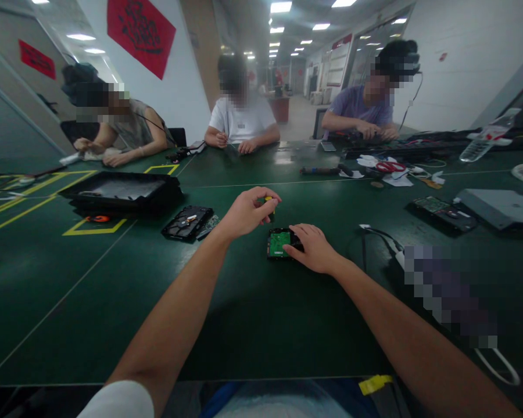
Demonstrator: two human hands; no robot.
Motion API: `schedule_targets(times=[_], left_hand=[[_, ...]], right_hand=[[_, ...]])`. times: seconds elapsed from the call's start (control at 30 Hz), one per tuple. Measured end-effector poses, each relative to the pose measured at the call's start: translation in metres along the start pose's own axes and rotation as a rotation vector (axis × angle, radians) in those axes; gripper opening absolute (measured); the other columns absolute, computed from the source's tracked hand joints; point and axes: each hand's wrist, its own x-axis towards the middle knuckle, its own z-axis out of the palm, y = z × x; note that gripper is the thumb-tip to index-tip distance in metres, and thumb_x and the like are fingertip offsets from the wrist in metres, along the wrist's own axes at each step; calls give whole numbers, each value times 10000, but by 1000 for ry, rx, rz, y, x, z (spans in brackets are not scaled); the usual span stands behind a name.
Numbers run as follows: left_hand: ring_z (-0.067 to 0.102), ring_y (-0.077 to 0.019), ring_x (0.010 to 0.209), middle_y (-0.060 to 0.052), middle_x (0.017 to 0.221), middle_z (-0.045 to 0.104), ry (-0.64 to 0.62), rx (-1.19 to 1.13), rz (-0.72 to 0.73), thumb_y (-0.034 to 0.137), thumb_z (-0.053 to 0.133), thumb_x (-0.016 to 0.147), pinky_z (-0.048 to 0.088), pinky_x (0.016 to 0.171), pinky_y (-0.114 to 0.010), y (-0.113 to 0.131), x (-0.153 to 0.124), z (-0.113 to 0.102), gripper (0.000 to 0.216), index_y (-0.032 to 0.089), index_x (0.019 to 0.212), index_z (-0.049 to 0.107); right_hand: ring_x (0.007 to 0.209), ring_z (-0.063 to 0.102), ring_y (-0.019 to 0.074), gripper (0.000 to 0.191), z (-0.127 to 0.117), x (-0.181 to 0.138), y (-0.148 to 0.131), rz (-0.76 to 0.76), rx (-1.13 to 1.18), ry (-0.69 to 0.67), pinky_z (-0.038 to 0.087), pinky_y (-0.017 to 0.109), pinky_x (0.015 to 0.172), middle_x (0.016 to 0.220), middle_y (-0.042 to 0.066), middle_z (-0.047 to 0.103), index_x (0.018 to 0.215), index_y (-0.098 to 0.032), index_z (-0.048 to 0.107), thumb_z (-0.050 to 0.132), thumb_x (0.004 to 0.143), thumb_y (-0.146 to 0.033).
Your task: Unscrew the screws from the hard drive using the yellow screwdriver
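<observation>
A hard drive [278,244] lies on the green table with its green circuit board facing up. Over its right end rests my right hand [312,247], thumb and fingers spread along its sides. My left hand [250,212] is above the drive's far left corner, fingers closed around a small screwdriver [269,199] with a yellow handle. The screwdriver points downward, and most of it is hidden by the fingers; whether its tip touches the drive I cannot tell.
Left of the drive lie an opened drive casing [187,223] and a black tray [124,190]. To the right are another drive [444,213], a grey box [501,209] and a cable [381,233]. Scissors [390,167] lie among scraps farther back. Three people sit across the table.
</observation>
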Motion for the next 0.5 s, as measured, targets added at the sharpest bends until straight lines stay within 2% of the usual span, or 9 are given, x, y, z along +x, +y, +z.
schedule_targets(times=[0.1, 0.2, 0.4, 0.5], left_hand=[[666, -79, 623, -100, 1145, 666, 62, 92, 36, 360, 616, 1007, 562, 581, -218, -2, 0, 0, 279, 186, 1162, 768], [662, -72, 623, -95, 1135, 646, 69, 161, 63, 335, 594, 1023, 569, 603, -220, -2, -1, -1, 282, 192, 1193, 768], [669, -79, 585, -91, 1164, 675, 31, -20, -7, 340, 638, 1002, 555, 519, -215, 1, -2, -2, 283, 191, 1241, 663], [690, -92, 592, -83, 1122, 689, 15, -94, -5, 320, 638, 1002, 574, 537, -223, 1, -2, -3, 254, 183, 1215, 648]], right_hand=[[1475, 462, 386, 767, 0, 0, 0, -3, -2, 5, 308, 590, 1242, 1547, 170, 561, 1579, -198, 491, 446, 1024, -726], [1476, 461, 383, 767, 1, 0, 0, -10, -4, 16, 307, 586, 1244, 1547, 170, 562, 1576, -192, 494, 439, 1027, -725], [1486, 454, 378, 773, 2, 0, 1, 3, -4, 16, 310, 578, 1245, 1562, 169, 550, 1574, -193, 496, 434, 1026, -734], [1488, 452, 376, 769, 3, 0, 1, 3, -8, 18, 310, 571, 1246, 1563, 168, 548, 1574, -193, 494, 439, 1026, -730]])
